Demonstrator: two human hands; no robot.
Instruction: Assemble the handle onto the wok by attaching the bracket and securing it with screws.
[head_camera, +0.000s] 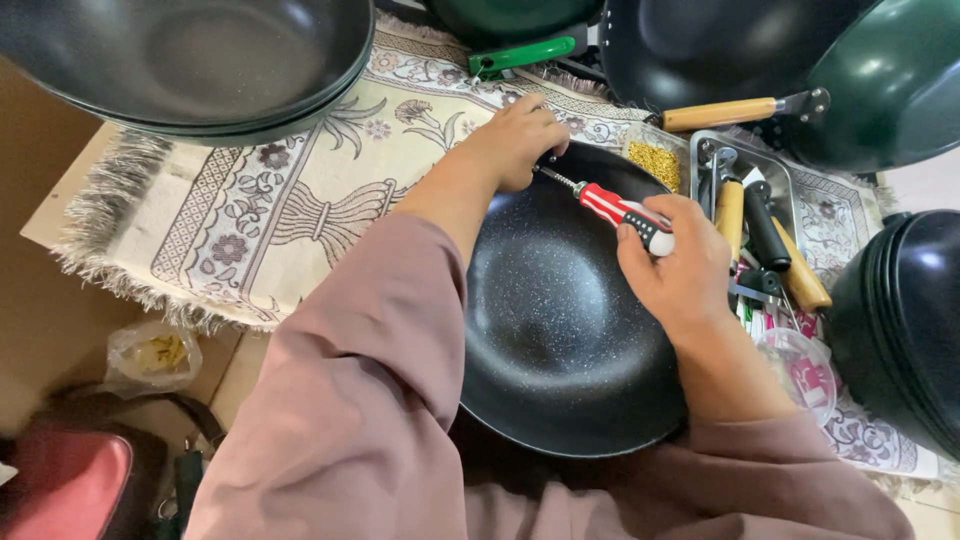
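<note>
1. the speckled black wok (560, 330) lies in front of the person, on the patterned fringed cloth (250, 220) that covers the surface; everything below is placed from this wok.
2. the left hand (515, 140) is curled at the wok's far rim, fingers bunched as if pinching a small part there; what sits under the fingertips is hidden.
3. the right hand (680, 270) is closed around the red, white and black handle of a screwdriver (615, 210), above the wok's right side, with the thin metal shaft running up-left to the left hand.
4. risk, as a judgement: the tip could skip off the small fastener and jab the left fingers, since they sit right at the point.
5. a slip could also drag the steel tip over the wok's inner coating and scratch it.
6. the round-bottomed wok may rock on the soft cloth under pressure, which would cause either slip.
7. materials: the wok is matte black with pale flecks, smooth and deeply curved; the cloth is woven, cream with floral motifs.
8. right of the wok, a shiny metal tray (705, 145) holds wooden and black handles (790, 270); just beyond the rim is a small tub of brass-coloured screws (655, 160).
9. more dark and green woks (890, 80) ring the far and right sides.
</note>
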